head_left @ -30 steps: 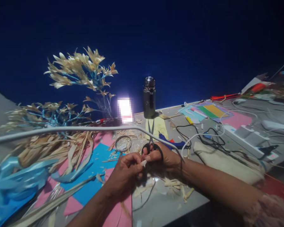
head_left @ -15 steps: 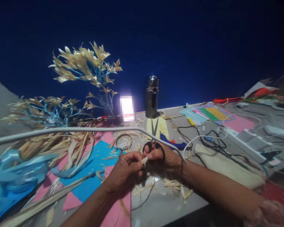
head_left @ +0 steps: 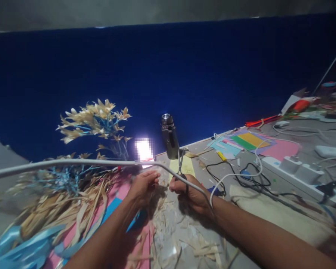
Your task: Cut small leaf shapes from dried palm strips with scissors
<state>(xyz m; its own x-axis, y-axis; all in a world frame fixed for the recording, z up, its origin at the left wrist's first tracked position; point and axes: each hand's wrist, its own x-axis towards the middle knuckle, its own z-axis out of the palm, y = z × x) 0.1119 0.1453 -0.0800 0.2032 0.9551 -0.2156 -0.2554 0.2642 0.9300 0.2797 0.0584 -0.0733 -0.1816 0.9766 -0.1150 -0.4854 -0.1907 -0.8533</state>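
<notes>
My right hand (head_left: 190, 194) is closed round the black handles of a pair of scissors (head_left: 180, 164), whose blades point up and away from me. My left hand (head_left: 143, 185) hovers just to the left, over pale straw scraps (head_left: 168, 224) on the grey table (head_left: 240, 224). Its fingers are curled together, and I cannot make out whether anything is pinched in them. A small gap separates the two hands. A white cable (head_left: 72, 163) crosses in front of both and runs over my right wrist.
A metal flask (head_left: 169, 136) and a bright blurred screen (head_left: 144, 149) stand behind the hands. A dried-leaf branch (head_left: 96, 116), straw strips (head_left: 58, 198), blue ribbon (head_left: 22, 250) and pink paper (head_left: 120, 192) lie left. Black cables (head_left: 249, 173), a power strip (head_left: 296, 170) and coloured sheets (head_left: 246, 140) lie right.
The view has tilted up, so everything sits lower in frame. My hands, which met over a small pale strip, have drawn apart; the left went left, and the strip no longer shows.
</notes>
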